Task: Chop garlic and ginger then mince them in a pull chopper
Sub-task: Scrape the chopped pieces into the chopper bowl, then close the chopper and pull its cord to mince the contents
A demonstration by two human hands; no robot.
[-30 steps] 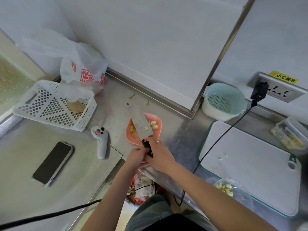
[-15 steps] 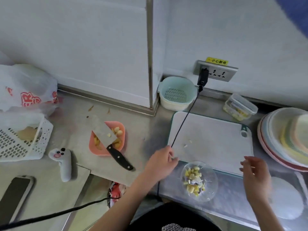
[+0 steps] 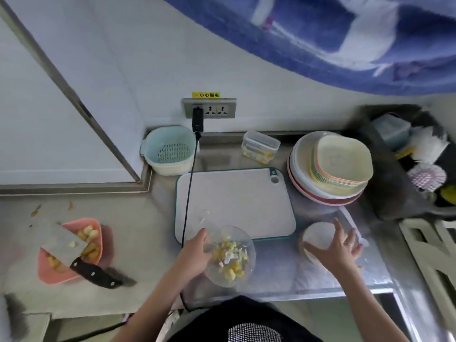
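My left hand (image 3: 195, 253) grips the clear round bowl (image 3: 230, 256) of yellow chopped pieces — right hand (image 3: 339, 249), fingers spread, rests on the white round lid (image 3: 317, 236).

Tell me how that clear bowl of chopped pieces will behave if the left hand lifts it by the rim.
The clear bowl looks thin and see-through, so probably light and possibly brittle or slick. Its chopped pieces lie loose, so tilting would likely slide them together. The left hand touches only one side, so it may tip away.
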